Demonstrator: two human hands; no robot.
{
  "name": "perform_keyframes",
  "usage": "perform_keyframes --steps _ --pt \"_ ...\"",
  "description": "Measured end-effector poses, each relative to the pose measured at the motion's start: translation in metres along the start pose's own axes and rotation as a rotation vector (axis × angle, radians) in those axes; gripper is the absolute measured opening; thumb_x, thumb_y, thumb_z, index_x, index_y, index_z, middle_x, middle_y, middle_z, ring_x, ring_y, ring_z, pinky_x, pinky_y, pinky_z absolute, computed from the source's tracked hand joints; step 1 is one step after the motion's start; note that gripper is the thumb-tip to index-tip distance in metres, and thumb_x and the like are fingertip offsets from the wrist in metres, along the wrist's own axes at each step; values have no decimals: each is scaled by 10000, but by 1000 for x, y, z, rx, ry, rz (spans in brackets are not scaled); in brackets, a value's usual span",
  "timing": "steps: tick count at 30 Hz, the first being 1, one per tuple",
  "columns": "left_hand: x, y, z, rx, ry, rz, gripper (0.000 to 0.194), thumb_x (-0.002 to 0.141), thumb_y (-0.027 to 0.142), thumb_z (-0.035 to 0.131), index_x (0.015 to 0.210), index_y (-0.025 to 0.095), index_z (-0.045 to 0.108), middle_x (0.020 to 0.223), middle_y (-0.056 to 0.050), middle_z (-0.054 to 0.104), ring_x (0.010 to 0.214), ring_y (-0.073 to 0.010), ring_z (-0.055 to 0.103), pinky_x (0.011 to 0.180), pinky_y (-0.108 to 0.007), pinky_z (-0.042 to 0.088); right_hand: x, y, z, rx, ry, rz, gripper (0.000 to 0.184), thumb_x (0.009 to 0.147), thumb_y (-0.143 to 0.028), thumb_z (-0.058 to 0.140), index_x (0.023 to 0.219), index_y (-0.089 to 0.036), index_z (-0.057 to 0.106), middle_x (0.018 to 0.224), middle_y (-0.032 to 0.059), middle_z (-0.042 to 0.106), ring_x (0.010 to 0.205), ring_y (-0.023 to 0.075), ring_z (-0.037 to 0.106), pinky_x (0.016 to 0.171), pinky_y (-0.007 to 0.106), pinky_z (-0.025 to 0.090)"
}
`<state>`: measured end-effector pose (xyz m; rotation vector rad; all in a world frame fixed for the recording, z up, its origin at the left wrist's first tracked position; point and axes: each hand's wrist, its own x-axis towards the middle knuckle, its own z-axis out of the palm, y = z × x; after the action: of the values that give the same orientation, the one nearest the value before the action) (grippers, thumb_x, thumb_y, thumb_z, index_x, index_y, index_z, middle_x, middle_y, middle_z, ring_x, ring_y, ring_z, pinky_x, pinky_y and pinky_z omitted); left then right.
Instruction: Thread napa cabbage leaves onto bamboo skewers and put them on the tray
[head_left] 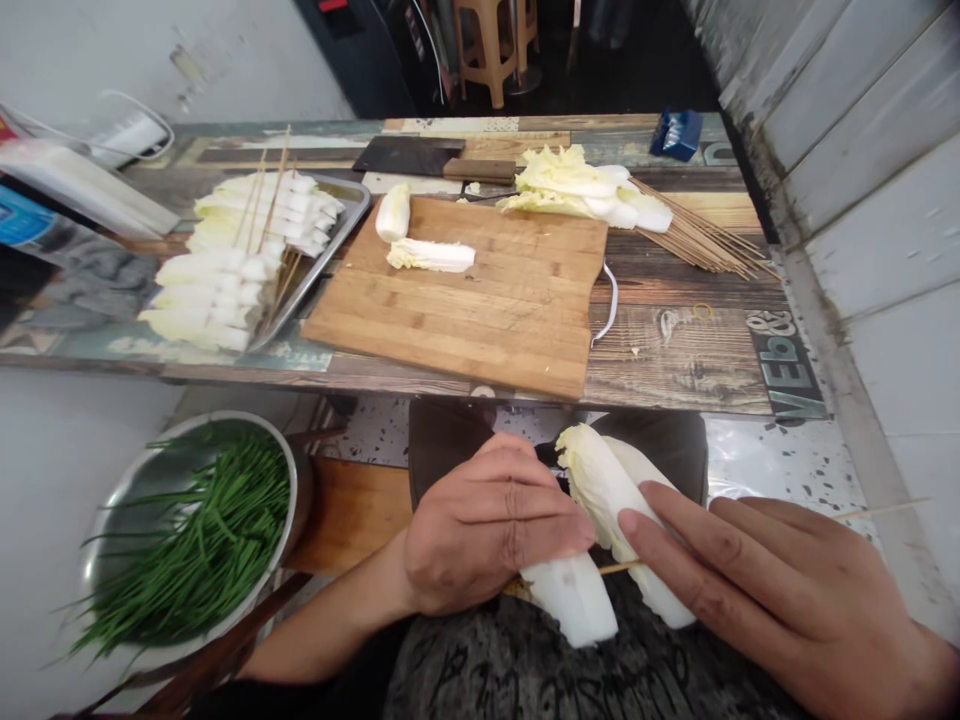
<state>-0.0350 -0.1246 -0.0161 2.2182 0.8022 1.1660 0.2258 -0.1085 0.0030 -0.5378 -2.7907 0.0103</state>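
Observation:
Low over my lap, my left hand [499, 525] is closed around a piece of napa cabbage [574, 600], its white stem end poking out below the fingers. Pale napa cabbage leaves [607, 480] lean beside it, pinched by my right hand [765, 585], whose fingertips press on the white rib; the thumb is hidden. A thin bamboo skewer [621, 567] runs between the two pieces, and a skewer's length [885, 508] sticks out past the right hand. On the cutting board [465, 320] lie a small cabbage heart [394, 213] and a loose leaf [433, 256].
A metal tray [349, 225] at left holds skewered cabbage [217, 290]. Behind the board lie a cleaver [420, 155], cabbage leaves [570, 185] and bamboo skewers [712, 240]. A steel bowl [292, 470] of green chives [202, 530] stands low left. A tiled wall [885, 180] bounds the right.

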Motion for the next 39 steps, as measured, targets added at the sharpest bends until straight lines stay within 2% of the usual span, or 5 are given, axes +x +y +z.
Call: perform_keyframes --steps 13,18,23,27,39 --pt "0 -2 4 -12 49 21 152 907 183 574 1024 155 665 899 -66 754 836 -161 652 785 -348 517 7 -5 7 110 5 -15 504 859 -108 369 1353 -48 449 1198 141 632 821 217 609 625 360 525" --pt "-1 -4 13 5 164 -15 154 908 208 576 1012 182 686 882 -60 747 810 -153 638 753 -332 514 9 -3 18 236 60 69 460 914 -120 350 1363 -83 441 1177 126 648 851 190 641 698 310 544" --pt "7 -6 22 -148 179 -328 128 861 173 621 917 180 736 770 -40 732 696 -131 636 672 -266 510 28 16 22 736 -77 312 349 962 -161 420 1287 -226 533 1143 41 666 996 120 628 831 214 505" --pt "16 -8 22 -251 182 -617 180 861 211 618 752 143 744 701 -31 696 631 -120 609 583 -218 464 40 30 24 875 -57 460 251 959 -242 483 1155 -234 640 1085 15 700 914 115 644 808 201 481" --pt "17 -8 26 -348 287 -707 227 859 256 612 703 150 737 719 -24 704 669 -132 610 627 -210 466 48 32 21 858 -32 504 206 967 -261 466 1052 -231 652 982 -10 701 848 95 625 745 179 457"
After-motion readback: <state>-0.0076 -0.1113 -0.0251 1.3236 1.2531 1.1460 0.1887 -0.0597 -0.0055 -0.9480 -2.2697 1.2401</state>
